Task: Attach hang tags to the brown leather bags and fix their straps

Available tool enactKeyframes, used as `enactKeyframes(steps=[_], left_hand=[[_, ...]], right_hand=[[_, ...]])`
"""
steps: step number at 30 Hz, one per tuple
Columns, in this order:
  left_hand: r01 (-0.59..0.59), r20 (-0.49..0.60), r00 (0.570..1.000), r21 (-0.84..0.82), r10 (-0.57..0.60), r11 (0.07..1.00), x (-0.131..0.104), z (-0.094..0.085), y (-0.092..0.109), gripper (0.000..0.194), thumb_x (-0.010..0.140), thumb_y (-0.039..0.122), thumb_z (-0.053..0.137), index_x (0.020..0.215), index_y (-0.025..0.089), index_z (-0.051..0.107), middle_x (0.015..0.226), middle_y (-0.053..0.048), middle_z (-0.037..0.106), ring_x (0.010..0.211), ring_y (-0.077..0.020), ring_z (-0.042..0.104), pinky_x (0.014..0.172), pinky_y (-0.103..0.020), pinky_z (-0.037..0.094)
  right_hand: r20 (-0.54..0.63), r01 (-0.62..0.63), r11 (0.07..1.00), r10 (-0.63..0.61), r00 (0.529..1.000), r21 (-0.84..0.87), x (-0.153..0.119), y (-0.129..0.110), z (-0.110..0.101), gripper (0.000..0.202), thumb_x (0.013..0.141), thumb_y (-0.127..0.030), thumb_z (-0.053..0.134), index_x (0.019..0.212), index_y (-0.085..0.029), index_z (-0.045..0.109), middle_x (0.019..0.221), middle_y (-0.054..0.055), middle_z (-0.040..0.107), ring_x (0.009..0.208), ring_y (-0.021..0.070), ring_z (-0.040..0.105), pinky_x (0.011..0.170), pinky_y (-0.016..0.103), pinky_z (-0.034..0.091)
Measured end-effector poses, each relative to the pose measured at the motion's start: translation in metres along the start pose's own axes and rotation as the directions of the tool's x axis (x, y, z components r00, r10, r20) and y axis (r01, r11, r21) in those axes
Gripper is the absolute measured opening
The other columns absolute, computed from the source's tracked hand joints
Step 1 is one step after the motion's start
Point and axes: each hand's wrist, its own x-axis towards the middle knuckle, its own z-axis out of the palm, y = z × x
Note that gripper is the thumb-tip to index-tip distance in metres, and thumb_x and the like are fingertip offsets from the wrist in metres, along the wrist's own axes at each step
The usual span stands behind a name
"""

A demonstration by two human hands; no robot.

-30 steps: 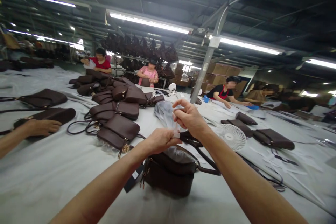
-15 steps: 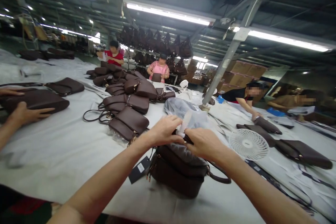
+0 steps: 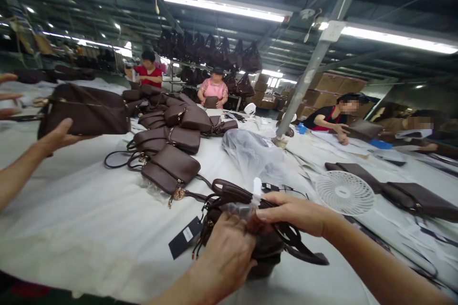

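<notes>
In front of me stands a dark brown handbag [image 3: 265, 267], with a black hang tag [image 3: 185, 237] on its left side. My right hand [image 3: 293, 212] is closed on the bundled strap [image 3: 229, 190], beside the white wrap [image 3: 256, 190] around it. Below the bundle, my left hand [image 3: 231, 243] has its fingers curled down at the top of the bag. Clear plastic film [image 3: 238, 208] shows near those fingers, but their tips are hidden, so what they grip is unclear.
Brown handbags [image 3: 175, 167] are piled to the left, and a clear plastic bag [image 3: 250, 152] lies ahead. At right are a white fan [image 3: 344, 192] and a metal post [image 3: 304, 78]. A co-worker's hand [image 3: 62, 136] supports another bag [image 3: 89, 109]; others work across the table.
My left hand has moved from the strap down to the bag's top. The strap bundle now shows spread above it, in my right hand. At left, the co-worker has lifted a bag.
</notes>
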Motion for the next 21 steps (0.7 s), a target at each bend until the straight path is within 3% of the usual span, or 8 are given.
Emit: enactKeyframes(steps=[4,8,13,15,18,21], left_hand=[[-0.034,0.212,0.977,0.157,-0.001,0.987,0.016,-0.010,0.005,0.037,0.084,0.039,0.064,0.106,0.010,0.064,0.106,-0.018,0.067,0.097,-0.0315,0.063,0.088,-0.045,0.047],[-0.077,0.205,0.978,0.253,0.025,0.964,0.026,-0.006,0.004,0.035,0.083,0.025,0.062,0.113,0.007,0.060,0.100,-0.019,0.067,0.085,-0.0304,0.065,0.073,-0.041,0.050],[-0.129,0.269,0.961,0.250,0.059,0.960,0.015,0.015,-0.001,0.011,0.079,0.011,0.057,0.087,0.010,0.065,0.077,-0.011,0.067,0.068,-0.0224,0.062,0.064,-0.032,0.047],[-0.113,0.247,0.968,0.246,0.051,0.963,0.010,0.022,-0.002,0.013,0.078,0.006,0.053,0.081,0.012,0.064,0.074,-0.008,0.065,0.065,-0.0195,0.059,0.063,-0.029,0.046],[-0.068,0.226,0.974,0.275,0.005,0.959,0.007,0.021,-0.001,0.017,0.075,0.003,0.050,0.081,0.012,0.063,0.074,-0.007,0.065,0.061,-0.0183,0.057,0.059,-0.029,0.045],[-0.145,0.263,0.962,0.270,0.072,0.952,0.009,0.012,0.003,0.014,0.071,0.003,0.055,0.076,0.014,0.063,0.067,-0.005,0.064,0.058,-0.0182,0.056,0.057,-0.029,0.045]], right_hand=[[-0.076,-0.037,0.975,0.020,0.997,-0.219,-0.002,-0.015,0.005,0.029,0.082,-0.042,0.057,0.095,-0.017,0.066,0.091,0.003,0.065,0.089,0.0196,0.057,0.081,0.029,0.044],[-0.193,-0.027,0.933,-0.046,0.980,-0.359,-0.004,-0.020,0.008,0.024,0.080,-0.027,0.055,0.101,-0.018,0.064,0.097,0.003,0.066,0.093,0.0203,0.056,0.087,0.030,0.043],[-0.085,-0.029,0.923,-0.004,0.996,-0.384,0.003,-0.001,0.009,0.028,0.074,-0.016,0.054,0.100,-0.020,0.066,0.097,0.001,0.068,0.091,0.0189,0.058,0.082,0.027,0.045],[-0.057,-0.026,0.903,0.002,0.998,-0.428,0.007,0.005,0.011,0.031,0.073,-0.013,0.053,0.101,-0.020,0.066,0.099,0.002,0.069,0.091,0.0188,0.059,0.081,0.026,0.045],[-0.049,0.001,0.884,-0.027,0.998,-0.467,0.009,0.010,0.013,0.037,0.075,-0.012,0.051,0.108,-0.022,0.065,0.106,0.003,0.069,0.095,0.0198,0.060,0.083,0.028,0.045],[-0.016,0.038,0.879,-0.052,0.999,-0.475,0.010,0.012,0.014,0.041,0.075,-0.010,0.050,0.110,-0.023,0.065,0.108,0.003,0.070,0.098,0.0204,0.062,0.084,0.028,0.046]])
